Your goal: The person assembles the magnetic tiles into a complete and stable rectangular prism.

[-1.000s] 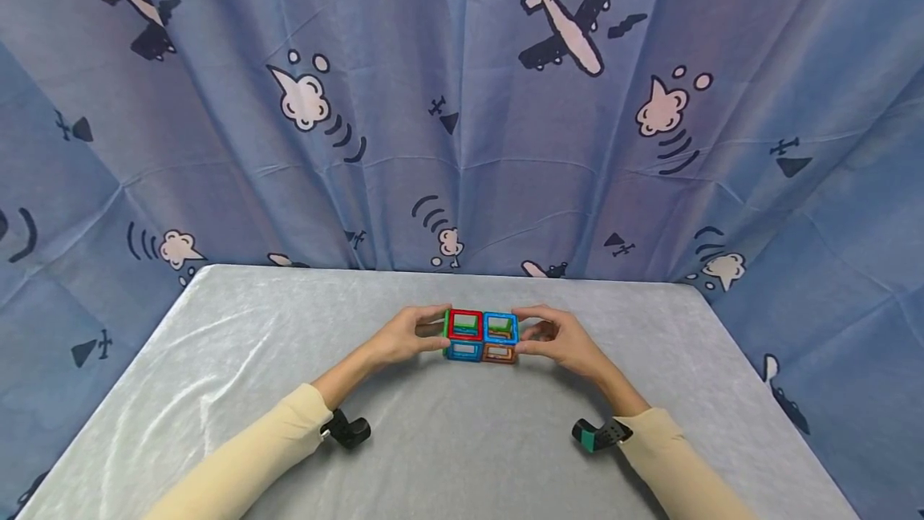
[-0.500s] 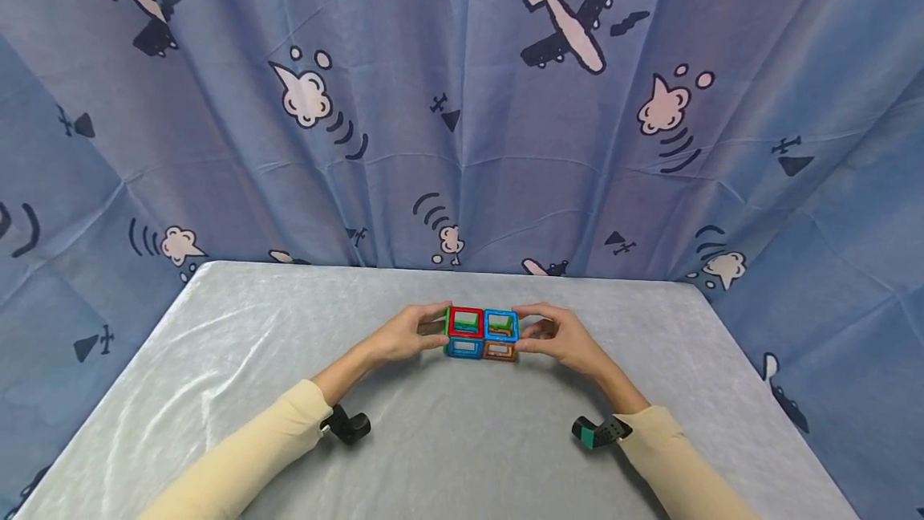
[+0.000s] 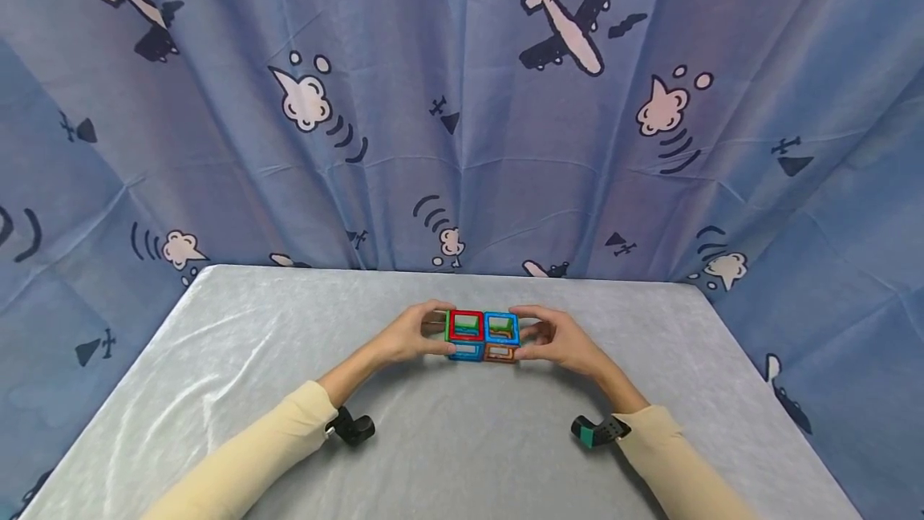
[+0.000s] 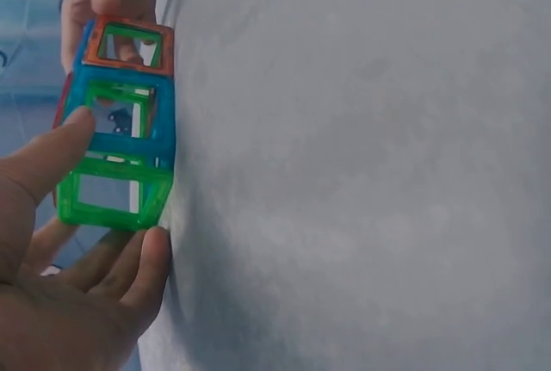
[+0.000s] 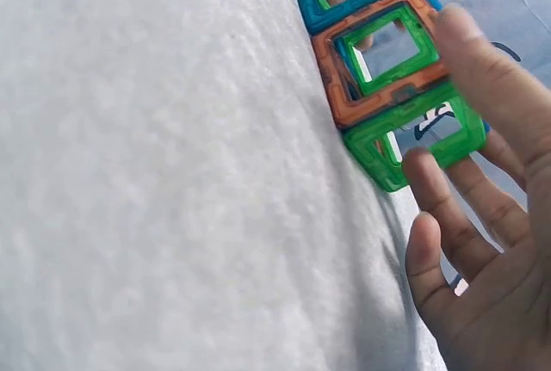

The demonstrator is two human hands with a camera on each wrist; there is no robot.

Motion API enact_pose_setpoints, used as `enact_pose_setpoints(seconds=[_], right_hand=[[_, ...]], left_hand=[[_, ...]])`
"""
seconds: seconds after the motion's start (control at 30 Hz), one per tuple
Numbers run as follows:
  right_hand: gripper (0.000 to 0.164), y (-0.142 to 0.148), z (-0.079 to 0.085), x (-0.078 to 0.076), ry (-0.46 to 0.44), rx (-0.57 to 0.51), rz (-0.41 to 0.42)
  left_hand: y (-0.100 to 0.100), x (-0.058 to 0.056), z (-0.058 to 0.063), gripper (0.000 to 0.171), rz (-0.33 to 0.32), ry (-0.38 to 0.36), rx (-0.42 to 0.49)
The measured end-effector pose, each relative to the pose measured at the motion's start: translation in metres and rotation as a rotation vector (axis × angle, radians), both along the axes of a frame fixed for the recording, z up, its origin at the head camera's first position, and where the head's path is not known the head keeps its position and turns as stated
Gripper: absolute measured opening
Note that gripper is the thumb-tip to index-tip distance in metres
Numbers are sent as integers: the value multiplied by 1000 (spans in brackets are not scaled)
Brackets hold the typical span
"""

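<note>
A block of two joined cubes built from magnetic tiles sits on the table. In the head view its top has a red tile [image 3: 466, 339] at left and a blue tile [image 3: 516, 329] at right. The front shows a blue tile [image 4: 129, 144] and an orange tile [image 5: 325, 70]; a green tile [image 4: 99, 217] closes the left end. My left hand [image 3: 406, 335] holds that end, thumb on the front and fingers around the side and back. My right hand [image 3: 566, 340] holds the right end, thumb at the orange tile's edge, fingers by the green end tile [image 5: 465, 140].
A pale cloth covers the table [image 3: 447, 440]. Behind it hangs a blue curtain [image 3: 390, 207] with airplane prints. Black wrist devices are strapped at the left wrist [image 3: 352, 428] and the right wrist [image 3: 601, 431].
My left thumb has slid slightly right, further over the block's front. The right hand has shifted only a little, and the block stays in nearly the same place.
</note>
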State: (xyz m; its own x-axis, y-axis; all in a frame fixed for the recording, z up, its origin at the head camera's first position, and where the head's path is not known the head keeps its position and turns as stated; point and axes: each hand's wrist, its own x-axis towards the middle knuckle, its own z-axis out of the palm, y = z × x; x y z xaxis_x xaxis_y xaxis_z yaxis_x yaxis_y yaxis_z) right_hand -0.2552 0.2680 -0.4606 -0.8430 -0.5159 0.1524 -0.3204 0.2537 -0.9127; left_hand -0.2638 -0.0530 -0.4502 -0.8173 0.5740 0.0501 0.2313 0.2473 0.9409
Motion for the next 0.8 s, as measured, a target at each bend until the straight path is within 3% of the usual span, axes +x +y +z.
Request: enact_pose_setpoints(seconds=[0.17,0.4,0.6,0.8], right_hand=[[69,-3,1,-1,15,43,-14],[70,-3,4,-4,44,145,-31],[70,-4,3,-7,42,164,-39],[73,-8,1,-10,42,186,-5]], left_hand=[[2,1,1,66,55,10,-47],[7,-1,3,66,57,38,-122],[10,-2,2,66,96,42,-161],[8,-3,1,69,87,124,-256]])
